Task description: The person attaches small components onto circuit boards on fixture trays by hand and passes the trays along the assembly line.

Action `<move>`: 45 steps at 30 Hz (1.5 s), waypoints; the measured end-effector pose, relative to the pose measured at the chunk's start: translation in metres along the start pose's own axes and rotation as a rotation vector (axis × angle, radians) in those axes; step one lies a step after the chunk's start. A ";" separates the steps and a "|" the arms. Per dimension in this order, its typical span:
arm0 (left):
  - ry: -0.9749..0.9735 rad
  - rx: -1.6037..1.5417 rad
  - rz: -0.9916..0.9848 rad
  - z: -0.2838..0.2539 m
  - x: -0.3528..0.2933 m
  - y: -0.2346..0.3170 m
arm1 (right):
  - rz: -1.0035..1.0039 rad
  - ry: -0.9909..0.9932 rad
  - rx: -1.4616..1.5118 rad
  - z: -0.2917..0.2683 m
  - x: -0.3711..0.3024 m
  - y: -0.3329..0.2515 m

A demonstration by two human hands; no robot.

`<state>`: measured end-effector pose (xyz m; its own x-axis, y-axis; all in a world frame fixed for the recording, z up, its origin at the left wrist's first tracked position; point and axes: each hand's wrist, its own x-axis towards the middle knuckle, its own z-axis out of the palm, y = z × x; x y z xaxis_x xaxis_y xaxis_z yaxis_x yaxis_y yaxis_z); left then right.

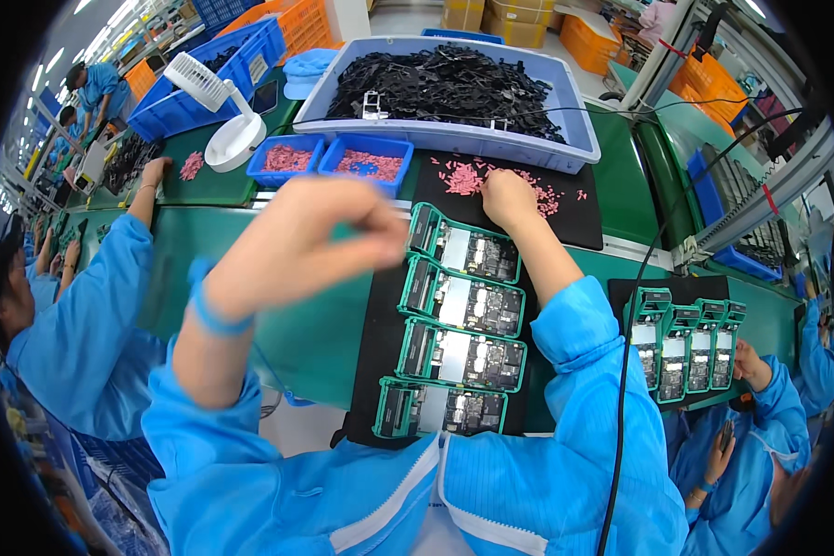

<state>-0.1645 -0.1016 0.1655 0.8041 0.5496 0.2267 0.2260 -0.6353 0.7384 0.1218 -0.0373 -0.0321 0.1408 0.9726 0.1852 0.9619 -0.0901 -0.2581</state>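
Observation:
My right hand [510, 198] reaches over a heap of small pink pieces [460, 178] on a black mat, its fingers closed and pointing down into them. What lies between those fingertips is hidden. Smeared by motion, my left hand [320, 222] hangs above the table, its curled fingers beside the farthest of several green-framed circuit boards [493, 255]. A blue band circles its wrist. The boards stand in a column toward my body, each with a silvery plate and dark components in its frame.
Two small blue trays [366, 181] hold more pink pieces. Behind them stands a large bin [579, 139] of black parts. A white fan [236, 139] is at the left. A black cable [625, 371] hangs down on the right. Co-workers sit on both sides, with similar boards [686, 347] at the right.

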 end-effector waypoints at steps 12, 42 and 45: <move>-0.121 0.674 -0.256 0.124 0.176 -0.184 | -0.010 0.202 0.217 -0.035 -0.092 0.043; -0.407 0.702 0.206 0.158 0.106 -0.099 | -0.095 0.097 0.202 -0.053 -0.165 0.029; -0.402 0.710 0.209 0.160 0.105 -0.102 | -0.108 0.115 0.221 -0.056 -0.168 0.028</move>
<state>-0.0154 -0.0661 0.0122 0.9720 0.2332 -0.0284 0.2349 -0.9667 0.1016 0.1380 -0.2151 -0.0167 0.0783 0.9420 0.3262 0.9000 0.0740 -0.4296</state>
